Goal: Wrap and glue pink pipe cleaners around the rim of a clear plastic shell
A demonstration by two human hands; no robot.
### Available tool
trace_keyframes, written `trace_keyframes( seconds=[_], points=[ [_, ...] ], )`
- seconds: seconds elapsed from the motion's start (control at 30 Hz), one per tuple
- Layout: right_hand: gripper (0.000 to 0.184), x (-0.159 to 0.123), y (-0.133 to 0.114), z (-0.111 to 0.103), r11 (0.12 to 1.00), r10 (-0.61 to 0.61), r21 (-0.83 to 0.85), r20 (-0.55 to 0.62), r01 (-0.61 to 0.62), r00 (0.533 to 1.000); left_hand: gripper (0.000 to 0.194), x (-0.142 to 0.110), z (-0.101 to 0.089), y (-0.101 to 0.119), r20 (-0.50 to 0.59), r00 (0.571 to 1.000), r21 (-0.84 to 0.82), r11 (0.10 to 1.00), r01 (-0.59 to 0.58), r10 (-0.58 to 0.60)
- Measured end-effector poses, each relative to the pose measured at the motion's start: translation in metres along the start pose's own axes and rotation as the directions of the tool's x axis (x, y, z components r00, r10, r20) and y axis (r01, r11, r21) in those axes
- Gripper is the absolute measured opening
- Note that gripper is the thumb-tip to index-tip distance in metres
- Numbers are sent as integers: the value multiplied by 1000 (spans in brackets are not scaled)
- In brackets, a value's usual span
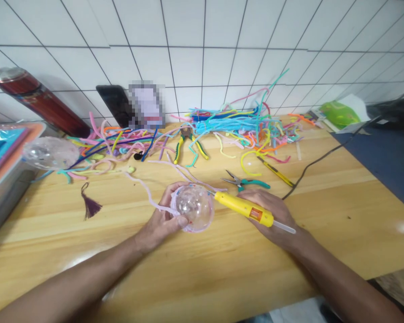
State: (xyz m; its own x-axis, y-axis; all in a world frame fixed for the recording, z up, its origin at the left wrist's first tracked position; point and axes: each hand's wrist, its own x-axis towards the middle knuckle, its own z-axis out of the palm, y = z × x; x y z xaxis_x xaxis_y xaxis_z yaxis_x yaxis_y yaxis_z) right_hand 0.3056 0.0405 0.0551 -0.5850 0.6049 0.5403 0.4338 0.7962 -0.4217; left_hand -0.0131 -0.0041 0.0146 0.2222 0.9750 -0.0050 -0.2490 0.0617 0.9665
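Observation:
My left hand (166, 214) is closed around a clear plastic ball (195, 207) near the middle of the table. A pale lilac pipe cleaner (147, 190) runs along the ball's edge, its loose end trailing to the upper left. In my right hand (272, 215) is a yellow hot glue gun (239, 207), with a translucent glue stick (284, 227) poking out of its back. The gun's nozzle points left at the ball's upper right rim; whether it touches I cannot tell. Teal-handled needle-nose pliers (247, 183) lie just beyond my right hand.
Bundled and loose pipe cleaners (225, 123) lie along the tiled wall, with green-yellow pliers (190, 146) among them. A yellow craft knife (276, 171) touches a black cable (309, 168). At left are another clear ball (50, 153), a purple tassel (91, 204) and a red flask (43, 101).

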Motion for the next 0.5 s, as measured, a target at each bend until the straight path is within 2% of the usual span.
trace_keyframes(
  seconds=[0.3, 0.5],
  points=[
    [32, -2, -3, -1, 999, 27, 21, 2, -27, 1000, 97, 1, -1, -4, -29, 1000, 8, 1000, -5, 6],
    [31, -1, -1, -1, 1000, 19, 12, 4, -19, 1000, 90, 1, -1, -4, -26, 1000, 6, 1000, 3, -2]
  ],
)
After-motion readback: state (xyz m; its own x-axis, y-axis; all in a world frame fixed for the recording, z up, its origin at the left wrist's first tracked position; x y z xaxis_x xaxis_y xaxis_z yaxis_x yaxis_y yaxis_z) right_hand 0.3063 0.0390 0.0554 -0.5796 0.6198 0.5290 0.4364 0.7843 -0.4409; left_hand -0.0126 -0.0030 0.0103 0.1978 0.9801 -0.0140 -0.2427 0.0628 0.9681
